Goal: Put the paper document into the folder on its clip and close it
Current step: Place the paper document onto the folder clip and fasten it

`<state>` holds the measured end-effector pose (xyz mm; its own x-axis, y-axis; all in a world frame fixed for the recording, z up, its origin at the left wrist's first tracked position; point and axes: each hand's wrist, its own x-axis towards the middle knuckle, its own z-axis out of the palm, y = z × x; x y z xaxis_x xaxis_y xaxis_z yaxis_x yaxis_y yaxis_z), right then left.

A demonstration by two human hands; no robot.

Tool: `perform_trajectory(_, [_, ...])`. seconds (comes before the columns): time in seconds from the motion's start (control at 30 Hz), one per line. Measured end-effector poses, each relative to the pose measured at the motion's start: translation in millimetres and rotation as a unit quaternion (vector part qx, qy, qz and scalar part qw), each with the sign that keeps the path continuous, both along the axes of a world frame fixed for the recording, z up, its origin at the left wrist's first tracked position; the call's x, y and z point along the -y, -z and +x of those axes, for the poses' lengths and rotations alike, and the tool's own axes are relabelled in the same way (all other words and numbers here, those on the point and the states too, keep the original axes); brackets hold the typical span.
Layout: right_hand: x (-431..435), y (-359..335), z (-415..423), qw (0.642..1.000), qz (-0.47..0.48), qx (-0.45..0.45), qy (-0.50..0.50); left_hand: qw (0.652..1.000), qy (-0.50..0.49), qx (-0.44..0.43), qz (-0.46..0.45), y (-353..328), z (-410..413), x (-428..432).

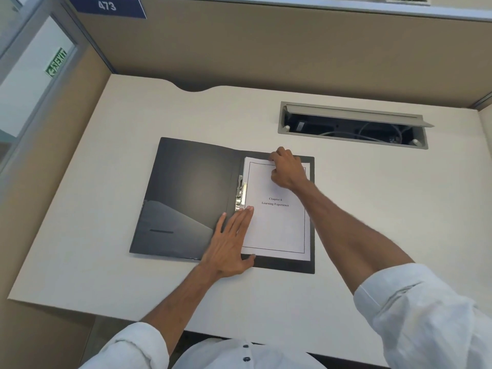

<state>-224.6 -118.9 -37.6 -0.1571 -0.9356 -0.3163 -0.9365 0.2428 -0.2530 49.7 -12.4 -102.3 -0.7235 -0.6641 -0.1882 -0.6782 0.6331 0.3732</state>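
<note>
A dark grey folder (186, 193) lies open and flat on the white desk (372, 209). A white paper document (277, 225) titled "Chapter 6" rests on its right half, beside the metal clip (241, 194) at the spine. My left hand (230, 245) lies flat with fingers stretched, pressing the document's lower left edge just below the clip. My right hand (287, 169) is curled over the document's top edge, fingers pinching the paper there. The paper's top right corner is hidden under that hand.
A recessed cable tray (351, 125) with its lid tipped up sits in the desk behind the folder, wires inside. Beige partition walls (292, 49) enclose the back and left. A curved cut-out (194, 87) notches the desk's far edge.
</note>
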Motion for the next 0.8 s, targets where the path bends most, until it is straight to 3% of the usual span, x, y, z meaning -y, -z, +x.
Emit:
perform_trajectory(0.5, [-14,-5,6,1.0,-0.009,0.011,0.004,1.0,0.005,0.004,0.005,-6,3,-3])
perform_trajectory(0.6, [-31,-7,3,0.987,-0.071,0.093,0.115,0.999,-0.024,-0.041,0.005,-9,5,-5])
perform_trajectory(0.7, [-67,-7,-7,0.945,-0.122,0.168,0.253,0.985,-0.142,-0.089,0.03,-15,3,-7])
perform_trajectory(0.8, [-116,-3,-14,0.91,-0.124,0.179,0.351,0.957,-0.268,-0.111,0.017,-22,-4,-8])
